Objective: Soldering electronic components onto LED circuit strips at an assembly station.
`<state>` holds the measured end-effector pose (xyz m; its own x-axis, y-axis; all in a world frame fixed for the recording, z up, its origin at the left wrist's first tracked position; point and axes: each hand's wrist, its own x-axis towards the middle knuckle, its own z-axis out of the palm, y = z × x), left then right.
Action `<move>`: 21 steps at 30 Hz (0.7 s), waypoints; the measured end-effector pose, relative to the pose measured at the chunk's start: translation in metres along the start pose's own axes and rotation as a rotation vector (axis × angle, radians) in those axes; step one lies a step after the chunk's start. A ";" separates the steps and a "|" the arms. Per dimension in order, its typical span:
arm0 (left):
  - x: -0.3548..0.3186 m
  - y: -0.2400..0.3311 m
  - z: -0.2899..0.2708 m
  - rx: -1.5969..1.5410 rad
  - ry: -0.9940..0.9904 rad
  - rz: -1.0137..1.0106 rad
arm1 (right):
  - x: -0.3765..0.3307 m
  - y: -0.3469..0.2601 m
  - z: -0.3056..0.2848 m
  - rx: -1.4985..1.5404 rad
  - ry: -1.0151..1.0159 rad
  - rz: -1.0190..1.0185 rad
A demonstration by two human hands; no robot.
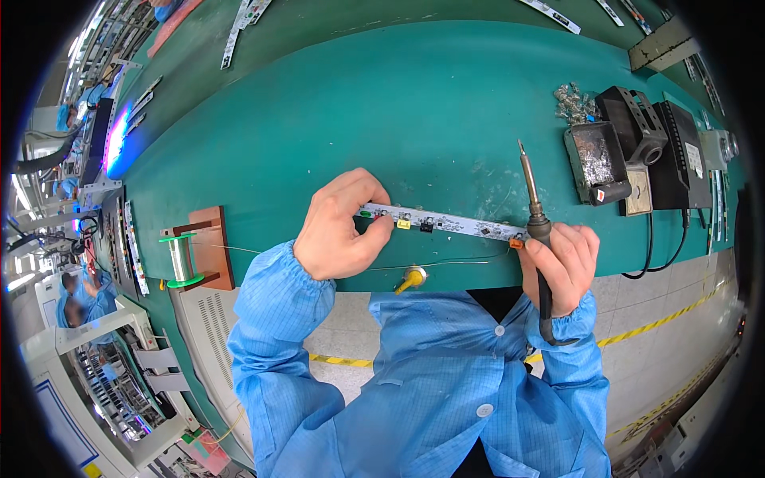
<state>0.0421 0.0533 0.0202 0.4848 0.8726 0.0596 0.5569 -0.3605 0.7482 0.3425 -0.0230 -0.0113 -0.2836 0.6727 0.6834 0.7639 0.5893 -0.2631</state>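
Observation:
A narrow white circuit board [454, 226] is held level between both hands above the green mat. It carries small parts, among them a yellow connector [404, 225], a black part [427, 226] and an orange part [516, 243] at its right end. My left hand [339, 231] pinches the board's left end between thumb and fingers. In my right hand [567, 263] is a soldering iron [539, 229], its bare tip pointing up and away from me; the same fingers touch the board's right end. Thin solder wire [446, 263] runs below the board, passing by my left hand.
A solder spool [182, 260] sits on a brown stand [212, 275] at the left. On the right are a black solder-scrap tray [596, 163], an iron holder [632, 119] and a black soldering station [681, 155]. A yellow-topped knob [412, 279] is at the table's front edge.

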 end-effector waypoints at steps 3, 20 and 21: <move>0.001 0.001 0.001 0.012 0.005 0.003 | -0.003 0.001 0.000 0.005 0.013 -0.012; 0.004 -0.001 0.015 0.211 0.360 0.444 | 0.001 -0.001 -0.001 -0.035 0.022 0.049; 0.004 0.000 0.014 0.211 0.360 0.445 | 0.001 -0.001 0.000 -0.041 0.026 0.052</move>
<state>0.0540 0.0521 0.0113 0.4638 0.6665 0.5837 0.4926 -0.7416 0.4554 0.3413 -0.0229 -0.0105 -0.2280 0.6898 0.6872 0.8006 0.5345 -0.2708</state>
